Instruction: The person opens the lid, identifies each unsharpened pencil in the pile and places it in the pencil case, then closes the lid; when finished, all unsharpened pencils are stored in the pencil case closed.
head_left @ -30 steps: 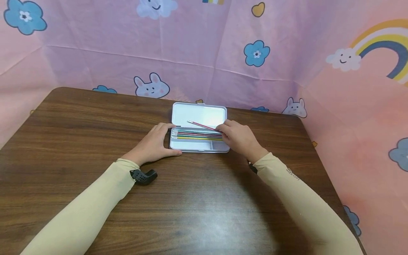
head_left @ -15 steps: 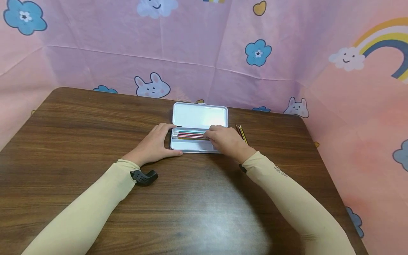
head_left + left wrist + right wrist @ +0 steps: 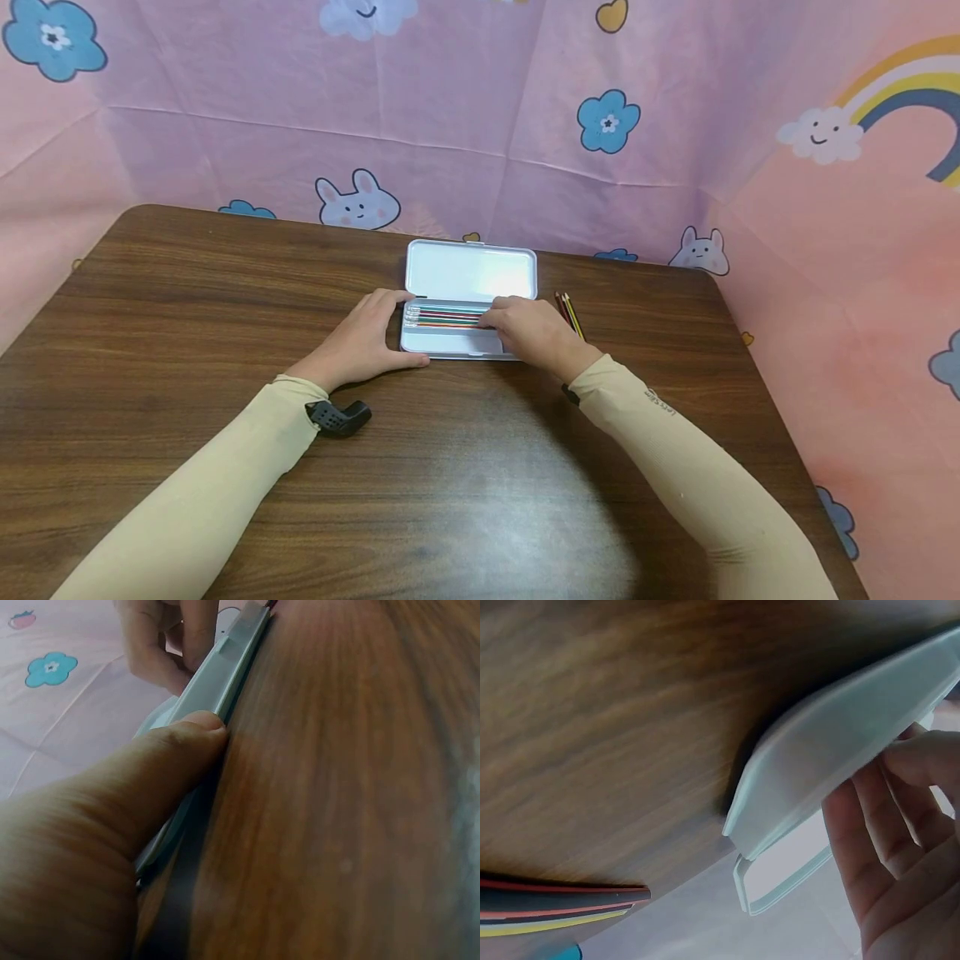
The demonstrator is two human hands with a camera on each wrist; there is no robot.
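A white pencil case (image 3: 450, 342) lies open on the table, its lid (image 3: 471, 268) folded back. Several striped pencils (image 3: 447, 317) with white ends lie in its rear compartment. My left hand (image 3: 365, 340) holds the case's left end, thumb along the front wall and fingers at the back corner. In the left wrist view the thumb (image 3: 169, 750) presses the case's edge. My right hand (image 3: 534, 329) reaches over the case's right part, fingers down among the pencils. Its fingertips are hidden by the case wall in the right wrist view, so I cannot tell whether they pinch a pencil.
More pencils (image 3: 572, 315), dark red and yellow-black, lie on the wooden table (image 3: 420, 467) just right of the case, partly behind the right hand. A patterned pink cloth (image 3: 450, 108) hangs behind the table's far edge.
My right hand has put the red pencil down out of the case and moved left, back over the pencils inside. The pencils in the case have shifted or rolled. The left hand stays put.
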